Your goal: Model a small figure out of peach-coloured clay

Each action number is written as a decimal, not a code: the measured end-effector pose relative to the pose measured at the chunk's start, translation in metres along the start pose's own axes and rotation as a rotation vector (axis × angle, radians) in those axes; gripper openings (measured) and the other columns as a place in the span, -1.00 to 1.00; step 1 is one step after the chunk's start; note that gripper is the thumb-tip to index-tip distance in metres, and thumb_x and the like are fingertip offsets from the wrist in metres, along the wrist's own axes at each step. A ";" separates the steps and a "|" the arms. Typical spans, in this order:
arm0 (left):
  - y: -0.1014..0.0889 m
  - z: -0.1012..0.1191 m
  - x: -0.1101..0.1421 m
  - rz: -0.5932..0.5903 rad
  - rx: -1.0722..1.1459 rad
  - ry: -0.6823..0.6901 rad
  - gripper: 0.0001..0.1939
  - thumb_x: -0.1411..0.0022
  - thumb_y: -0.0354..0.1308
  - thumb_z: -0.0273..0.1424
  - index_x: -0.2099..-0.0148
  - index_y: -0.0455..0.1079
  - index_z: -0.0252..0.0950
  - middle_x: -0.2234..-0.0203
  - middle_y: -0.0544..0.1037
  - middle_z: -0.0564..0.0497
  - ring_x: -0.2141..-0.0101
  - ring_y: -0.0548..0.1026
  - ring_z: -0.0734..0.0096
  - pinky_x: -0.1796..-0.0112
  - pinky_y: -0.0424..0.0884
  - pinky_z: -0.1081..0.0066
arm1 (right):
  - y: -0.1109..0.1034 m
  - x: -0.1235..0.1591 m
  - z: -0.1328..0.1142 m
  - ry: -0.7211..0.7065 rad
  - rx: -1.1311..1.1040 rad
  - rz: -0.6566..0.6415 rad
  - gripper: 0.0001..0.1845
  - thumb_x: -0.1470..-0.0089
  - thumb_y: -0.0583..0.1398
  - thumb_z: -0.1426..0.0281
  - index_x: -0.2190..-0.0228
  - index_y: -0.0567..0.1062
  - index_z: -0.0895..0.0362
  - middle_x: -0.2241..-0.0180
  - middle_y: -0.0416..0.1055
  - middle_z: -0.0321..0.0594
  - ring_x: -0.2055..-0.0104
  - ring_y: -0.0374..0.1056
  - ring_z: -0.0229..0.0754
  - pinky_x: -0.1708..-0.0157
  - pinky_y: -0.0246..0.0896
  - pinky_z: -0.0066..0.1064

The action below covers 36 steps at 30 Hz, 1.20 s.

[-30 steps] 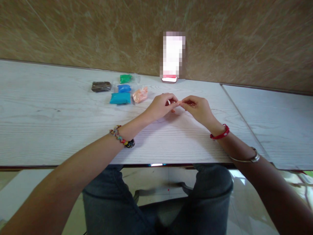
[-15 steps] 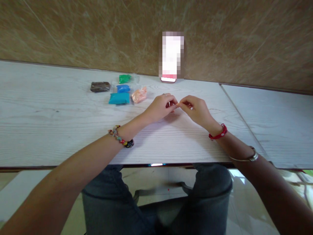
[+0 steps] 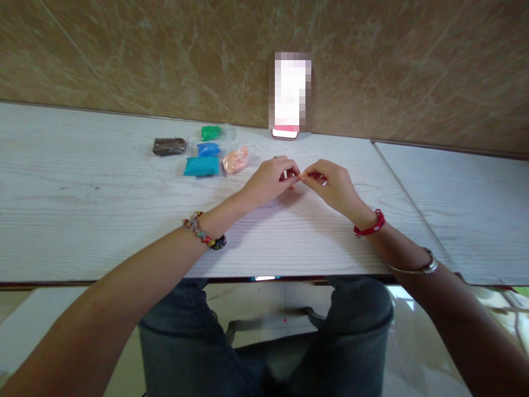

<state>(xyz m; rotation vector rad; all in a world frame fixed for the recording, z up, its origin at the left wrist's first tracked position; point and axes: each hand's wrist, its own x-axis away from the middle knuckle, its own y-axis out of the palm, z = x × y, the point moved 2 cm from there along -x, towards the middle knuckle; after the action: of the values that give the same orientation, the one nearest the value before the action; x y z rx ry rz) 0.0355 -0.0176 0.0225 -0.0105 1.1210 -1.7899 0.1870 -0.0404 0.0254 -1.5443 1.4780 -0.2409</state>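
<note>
Over the white table, my left hand [image 3: 273, 179] and my right hand [image 3: 330, 179] meet at the fingertips. Both are closed in a pinch on a small piece of peach modelling clay [image 3: 301, 176], mostly covered by the fingers. A small orange spot shows below my left fingers; I cannot tell if it is clay or a fingertip. Left of my left hand lies a clear packet of peach clay [image 3: 236, 160]. Beside it are a turquoise packet [image 3: 201, 166], a blue packet [image 3: 208, 149], a green packet [image 3: 211, 133] and a dark brown packet [image 3: 169, 146].
A phone [image 3: 285, 134] with a bright, blurred-out screen leans against the brown marbled wall [image 3: 165, 60] behind the table [image 3: 103, 220]. A seam [image 3: 407, 193] runs across the tabletop on the right. My legs [image 3: 355, 325] are below the table's front edge.
Both hands stay pinched together at nearly the same spot, with small finger shifts. Less of the peach clay shows between the fingertips than one second ago. The packets and phone rest unmoved.
</note>
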 end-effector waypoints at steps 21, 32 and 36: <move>-0.002 -0.003 -0.001 -0.006 -0.024 0.043 -0.96 -0.08 0.10 -0.50 0.41 0.36 -0.34 0.52 0.39 0.07 0.46 0.32 0.55 0.38 0.21 0.49 | 0.003 0.001 0.003 0.027 -0.003 -0.060 -0.88 0.10 0.23 0.38 0.46 0.49 0.19 0.51 0.39 -0.26 0.51 0.20 -0.34 0.50 0.07 -0.46; -0.003 -0.003 -0.001 -0.022 0.000 0.025 -0.90 -0.14 0.06 -0.44 0.36 0.38 -0.33 0.47 0.43 0.04 0.43 0.34 0.54 0.35 0.22 0.47 | 0.002 0.000 -0.002 0.019 0.049 -0.060 -0.85 0.03 0.15 0.42 0.58 0.41 0.18 0.58 0.29 -0.30 0.52 0.14 -0.34 0.48 0.02 -0.45; -0.001 -0.004 0.000 -0.055 -0.037 0.044 -0.93 -0.12 0.09 -0.44 0.38 0.36 -0.32 0.51 0.40 0.08 0.43 0.34 0.52 0.36 0.22 0.47 | 0.005 0.001 0.001 0.009 0.050 -0.089 -0.91 0.07 0.18 0.44 0.56 0.44 0.17 0.57 0.31 -0.30 0.52 0.14 -0.33 0.48 0.01 -0.45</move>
<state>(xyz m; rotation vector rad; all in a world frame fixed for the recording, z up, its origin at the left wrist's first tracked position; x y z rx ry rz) 0.0331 -0.0149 0.0212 -0.0238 1.1953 -1.8260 0.1849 -0.0400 0.0211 -1.5725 1.4012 -0.3349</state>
